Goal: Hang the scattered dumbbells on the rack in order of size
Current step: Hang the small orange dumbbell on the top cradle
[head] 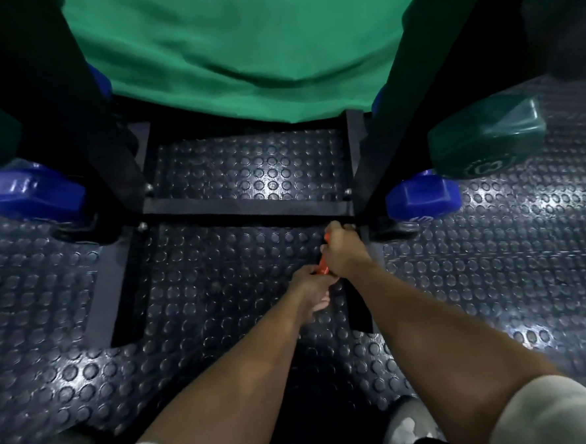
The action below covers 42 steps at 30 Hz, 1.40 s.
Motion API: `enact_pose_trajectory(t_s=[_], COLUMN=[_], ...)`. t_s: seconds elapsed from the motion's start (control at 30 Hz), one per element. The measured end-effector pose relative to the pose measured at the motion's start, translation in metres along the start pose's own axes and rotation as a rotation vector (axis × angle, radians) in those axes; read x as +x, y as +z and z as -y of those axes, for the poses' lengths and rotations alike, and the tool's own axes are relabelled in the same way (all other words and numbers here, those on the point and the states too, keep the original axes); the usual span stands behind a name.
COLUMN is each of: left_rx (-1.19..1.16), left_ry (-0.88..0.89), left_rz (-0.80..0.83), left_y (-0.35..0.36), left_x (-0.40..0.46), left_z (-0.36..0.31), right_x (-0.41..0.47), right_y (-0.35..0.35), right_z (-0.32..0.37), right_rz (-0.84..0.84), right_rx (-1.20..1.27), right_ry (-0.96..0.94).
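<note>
We hold one orange dumbbell [323, 267] low over the floor [219, 267], by the rack's [246, 207] front right foot. Its long axis runs away from us. Our right hand [343, 249] grips the far end, our left hand [307, 279] the near end. On the rack we count three blue dumbbell heads [420, 198] and one green [485, 138].

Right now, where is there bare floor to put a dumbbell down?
Bare studded floor lies inside the rack base, between its crossbars. More lies left of the base's left foot. It's crowded by the right upright, where both hands hold an orange dumbbell beside the blue dumbbell.
</note>
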<state>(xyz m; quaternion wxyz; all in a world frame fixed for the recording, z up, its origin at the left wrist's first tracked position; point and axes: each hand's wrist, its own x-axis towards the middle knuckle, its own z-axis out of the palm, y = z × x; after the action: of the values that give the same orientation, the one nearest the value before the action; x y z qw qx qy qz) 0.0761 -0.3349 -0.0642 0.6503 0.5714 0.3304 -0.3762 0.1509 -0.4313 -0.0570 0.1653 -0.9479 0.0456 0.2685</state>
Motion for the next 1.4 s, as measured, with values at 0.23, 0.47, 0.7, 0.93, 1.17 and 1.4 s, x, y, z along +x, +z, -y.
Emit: enact_pose_trajectory(t_s=[0.23,0.47,0.7,0.93,1.17,1.4], left_rx=[0.307,0.566,0.778,0.873,0.864,0.815], left_ry=[0.217,0.493,0.681,0.877,1.039,1.251], left_rz=[-0.325,-0.489,-0.628,-0.789,-0.914,-0.986], left_y=[-0.049,-0.102,-0.116,-0.112,-0.107,-0.096], left_x=[-0.018,-0.076,-0.172,-0.287,-0.398,-0.498], left_z=[-0.025,-0.052,-0.108,-0.165,-0.199,-0.238], right_x=[-0.019,-0.063,-0.120,-0.179,-0.255,-0.326], right_y=[-0.004,-0.033,-0.102,-0.198,-0.276,-0.353], right_z=[0.042,0.085,0.120,0.165,0.193,0.214], right_rz=[-0.145,-0.225,-0.339,-0.516,-0.678,-0.848], right_rx=[0.256,0.355,0.357,0.334,0.352,0.476], right_ry=[-0.056,-0.219,-0.341,-0.484,-0.639,-0.753])
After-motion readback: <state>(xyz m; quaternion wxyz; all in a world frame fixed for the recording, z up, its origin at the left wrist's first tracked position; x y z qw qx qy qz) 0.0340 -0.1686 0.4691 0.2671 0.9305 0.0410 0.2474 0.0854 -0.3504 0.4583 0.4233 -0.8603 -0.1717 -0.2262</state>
